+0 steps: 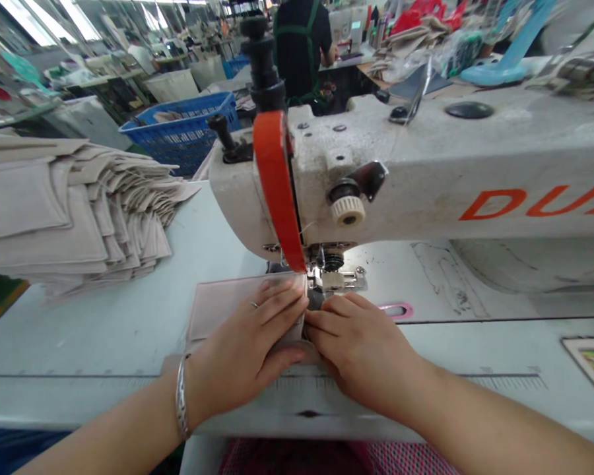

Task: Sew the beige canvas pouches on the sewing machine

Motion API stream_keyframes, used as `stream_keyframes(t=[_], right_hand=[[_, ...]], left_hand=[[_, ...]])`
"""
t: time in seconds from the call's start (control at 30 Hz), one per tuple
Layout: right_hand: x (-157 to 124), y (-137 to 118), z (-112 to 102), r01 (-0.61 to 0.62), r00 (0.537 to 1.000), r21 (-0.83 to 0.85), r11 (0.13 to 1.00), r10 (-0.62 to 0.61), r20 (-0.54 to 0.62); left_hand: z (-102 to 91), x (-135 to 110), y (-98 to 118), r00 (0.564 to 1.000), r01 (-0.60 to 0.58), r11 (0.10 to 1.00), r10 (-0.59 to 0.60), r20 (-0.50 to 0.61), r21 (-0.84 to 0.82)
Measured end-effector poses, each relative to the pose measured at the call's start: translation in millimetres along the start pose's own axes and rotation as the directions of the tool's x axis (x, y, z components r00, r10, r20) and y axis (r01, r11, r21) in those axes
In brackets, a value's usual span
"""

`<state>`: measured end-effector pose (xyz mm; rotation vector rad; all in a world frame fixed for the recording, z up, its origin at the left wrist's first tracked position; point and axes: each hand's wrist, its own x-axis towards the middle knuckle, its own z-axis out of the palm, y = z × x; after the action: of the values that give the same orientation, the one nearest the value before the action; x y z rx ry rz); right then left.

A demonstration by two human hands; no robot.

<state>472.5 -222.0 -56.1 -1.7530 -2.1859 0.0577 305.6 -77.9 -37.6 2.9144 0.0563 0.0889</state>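
Observation:
A beige fabric piece (pixel 218 307) lies flat on the sewing table, its right edge under the presser foot (pixel 334 280) of a white sewing machine (pixel 426 178). My left hand (pixel 250 343), with a ring and a silver bracelet, presses flat on the fabric, fingers stretched toward the needle. Right beside it, my right hand (pixel 356 343) has its fingers bent and pressed on the fabric's edge just in front of the presser foot. The fingertips of both hands almost meet.
A tall pile of beige fabric pieces (pixel 64 211) sits on the table (pixel 79 330) at the left. Behind it stands a blue plastic basket (pixel 183 128). A person in dark clothes (pixel 301 46) works at the back. Pink-handled scissors (pixel 396 309) lie near the machine.

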Motion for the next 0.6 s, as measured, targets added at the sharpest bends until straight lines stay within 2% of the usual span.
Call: stream_keyframes(t=[0.23,0.4,0.6], right_hand=[[-1,-2,-4,-0.023,1.000,0.001,1.000,0.023,0.019],[-2,-3,-7,-0.018,0.999,-0.005,1.000,0.018,0.034],[-3,3,-4,0.007,0.999,0.017,1.000,-0.008,0.040]], left_hand=[[-6.0,-5,1,0.997,-0.065,0.993,0.060,0.053,0.101],[-4.1,-9,5,0.995,-0.062,0.993,0.055,0.080,0.096],[3.5,-13,12,0.999,-0.034,0.991,0.030,0.035,0.133]])
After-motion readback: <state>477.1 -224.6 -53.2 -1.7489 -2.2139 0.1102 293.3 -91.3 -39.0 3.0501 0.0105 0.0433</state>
